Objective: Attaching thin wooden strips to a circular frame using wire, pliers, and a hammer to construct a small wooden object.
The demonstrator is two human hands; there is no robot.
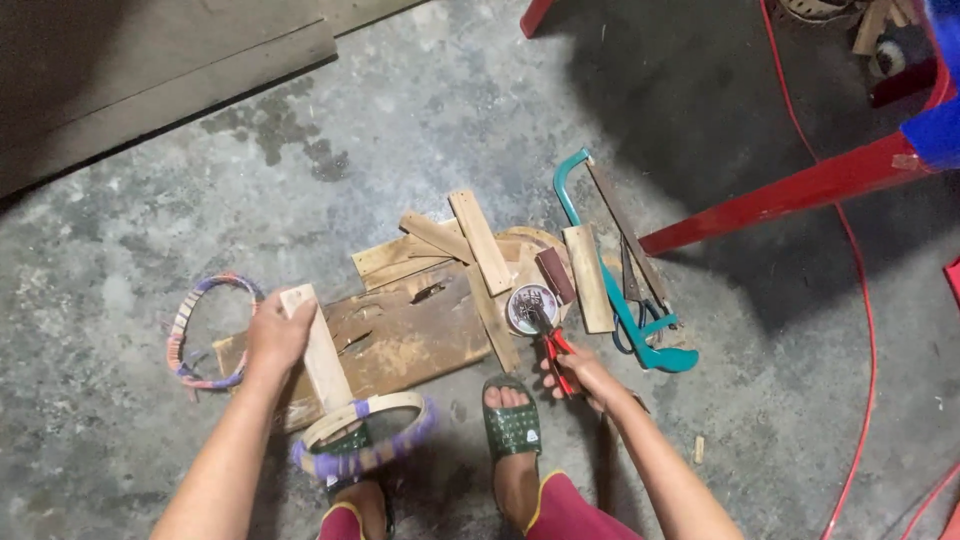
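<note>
While the left hand point(275, 335) is wrapped tight around the upper end of a pale wooden slat point(318, 350), the slat slopes down to a wooden hoop point(362, 434) partly wound in purple tape, which lies on the concrete floor point(130, 230) by the left foot. Right hand point(583, 376), fingers closed on the red handles of pliers point(548, 345), holds the tool's nose over a small round tin point(531, 306). Between the hands lies a worn brown board point(400, 345), with shorter wood offcuts point(478, 240) stacked behind it. Right foot in a green sandal point(512, 422) rests just below the board. Teal hacksaw point(620, 280) lies right of the tin; a second taped hoop point(205, 330) lies left of the left hand. Red chair leg point(790, 190) and red cable point(868, 330) cross the right side.
</note>
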